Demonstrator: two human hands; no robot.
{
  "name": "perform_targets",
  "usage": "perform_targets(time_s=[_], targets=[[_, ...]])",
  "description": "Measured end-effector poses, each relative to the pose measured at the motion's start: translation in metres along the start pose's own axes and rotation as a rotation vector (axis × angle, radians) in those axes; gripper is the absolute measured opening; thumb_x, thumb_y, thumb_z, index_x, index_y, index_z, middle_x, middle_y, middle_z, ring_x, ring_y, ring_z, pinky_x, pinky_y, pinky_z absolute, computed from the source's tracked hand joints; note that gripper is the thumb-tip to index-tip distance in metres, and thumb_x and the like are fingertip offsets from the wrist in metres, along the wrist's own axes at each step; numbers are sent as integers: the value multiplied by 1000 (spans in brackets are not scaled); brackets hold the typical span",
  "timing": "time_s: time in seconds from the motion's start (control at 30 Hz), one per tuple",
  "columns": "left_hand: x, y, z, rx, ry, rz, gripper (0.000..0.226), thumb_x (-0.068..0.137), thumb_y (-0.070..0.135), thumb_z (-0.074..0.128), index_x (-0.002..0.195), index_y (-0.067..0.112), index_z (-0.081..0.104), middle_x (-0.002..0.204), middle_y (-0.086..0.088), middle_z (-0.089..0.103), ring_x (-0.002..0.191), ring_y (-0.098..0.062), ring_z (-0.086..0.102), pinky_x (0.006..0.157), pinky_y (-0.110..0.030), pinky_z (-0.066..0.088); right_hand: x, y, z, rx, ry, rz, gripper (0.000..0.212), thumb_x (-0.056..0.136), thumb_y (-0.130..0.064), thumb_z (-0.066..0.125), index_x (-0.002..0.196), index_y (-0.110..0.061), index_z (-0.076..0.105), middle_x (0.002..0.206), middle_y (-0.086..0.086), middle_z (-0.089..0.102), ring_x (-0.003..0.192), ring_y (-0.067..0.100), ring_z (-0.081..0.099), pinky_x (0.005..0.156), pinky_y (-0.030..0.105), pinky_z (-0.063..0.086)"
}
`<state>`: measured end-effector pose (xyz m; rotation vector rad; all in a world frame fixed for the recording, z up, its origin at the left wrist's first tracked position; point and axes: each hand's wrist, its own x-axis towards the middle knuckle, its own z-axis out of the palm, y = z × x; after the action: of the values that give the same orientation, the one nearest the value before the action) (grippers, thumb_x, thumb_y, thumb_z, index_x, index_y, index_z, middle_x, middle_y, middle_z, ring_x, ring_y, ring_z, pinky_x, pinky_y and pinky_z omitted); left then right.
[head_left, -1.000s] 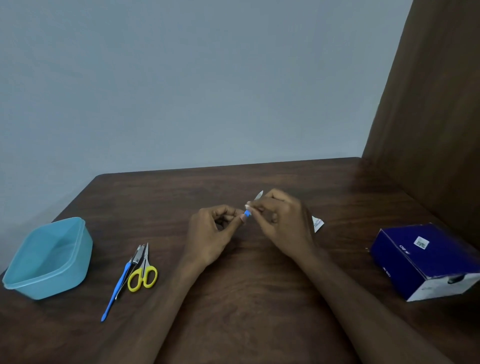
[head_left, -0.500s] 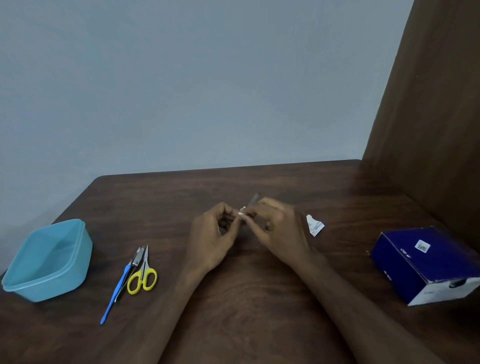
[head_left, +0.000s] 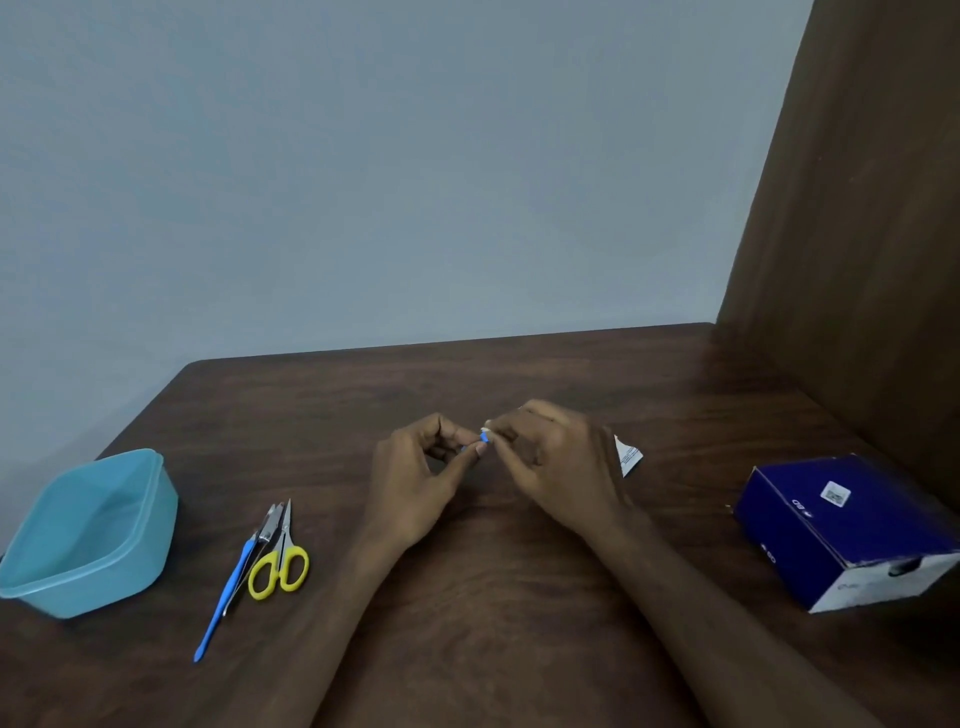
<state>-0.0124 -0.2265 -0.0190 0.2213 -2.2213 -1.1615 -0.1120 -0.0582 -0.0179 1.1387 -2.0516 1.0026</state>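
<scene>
Above the middle of the table (head_left: 519, 634), the two hands meet fingertip to fingertip around a small blue piece (head_left: 483, 439). A second ago a thin silvery strip stood up out of the right hand's fingers, with the blue bit just below it. That strip sank lower half a second ago, and now it no longer shows. Only the blue bit and a pale speck at its upper end peek out between the fingers. The hands themselves have hardly shifted over the table. This probably means the slim part is being pushed or folded down into the grip, though the fingers hide whether it has been seated, capped or only turned out of sight. The left hand (head_left: 415, 483) pinches the blue piece between thumb and forefinger, its other fingers curled in. The right hand (head_left: 556, 462) pinches the upper end from the other side, its fingers bent tightly over it. The piece is held clear of the table, at the very tips of both grips rather than deep in either palm. A torn white wrapper (head_left: 629, 457) lies on the table just beyond the right hand.
</scene>
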Motion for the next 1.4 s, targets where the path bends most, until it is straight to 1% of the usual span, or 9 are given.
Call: perform_targets(time_s=[0.23,0.33,0.47,0.67,0.8,0.9,1.1,1.2,1.4], targets=[[-3,6,-1,53,76,26,26,79,22,96,96,30,78,75,19,76,70,-3,73,69,-11,51,7,24,-3,-5,207,359,12,93,-41,77,91,-30,79,84,-16,73,60,-5,49,63,33,55],[-6,6,-2,130,99,75,24,79,23,95,93,33,78,80,25,75,75,3,74,68,-13,54,3,10,-4,69,148,167,6,96,-34,76,95,-29,80,84,-14,71,61,-8,48,61,28,50],[-6,6,-4,132,134,95,21,81,24,93,92,32,78,83,24,77,81,5,75,71,-16,56,-1,3,-1,12,-1,-9,10,98,-36,70,101,-31,79,86,-12,71,73,9,67,60,35,55],[-1,7,-3,52,165,44,17,83,20,92,90,31,82,83,25,76,77,0,72,66,-15,53,10,19,-9,22,192,461,9,93,-44,78,93,-35,81,82,-18,75,60,3,62,61,33,57],[3,6,-3,-115,201,-61,14,84,21,92,91,31,85,80,19,80,73,0,74,64,-19,55,9,3,-4,527,156,718,8,95,-34,79,92,-28,81,88,-10,81,46,14,69,47,28,49],[6,4,-3,-189,233,-104,12,83,22,92,89,27,84,81,13,82,78,-3,78,67,-19,56,8,-19,2,794,-21,828,9,97,-24,78,96,-16,81,91,0,83,44,16,63,43,24,42],[7,-4,-2,-217,134,-82,11,84,21,92,89,27,84,85,10,81,76,-10,70,75,-25,58,6,-33,10,926,-61,873,11,98,-23,76,101,-15,82,96,3,83,51,10,62,44,23,41],[8,-4,-1,-236,97,-81,10,84,20,91,89,25,84,83,10,81,71,-5,64,71,-22,54,7,-29,12,917,-59,888,11,97,-24,77,100,-16,83,95,5,82,51,8,60,44,21,40],[8,-3,-2,-325,96,-156,10,88,17,88,98,18,85,84,1,83,72,-7,73,55,-22,54,7,-25,11,915,-71,900,10,96,-27,79,99,-19,85,96,0,83,53,8,61,45,21,42]])
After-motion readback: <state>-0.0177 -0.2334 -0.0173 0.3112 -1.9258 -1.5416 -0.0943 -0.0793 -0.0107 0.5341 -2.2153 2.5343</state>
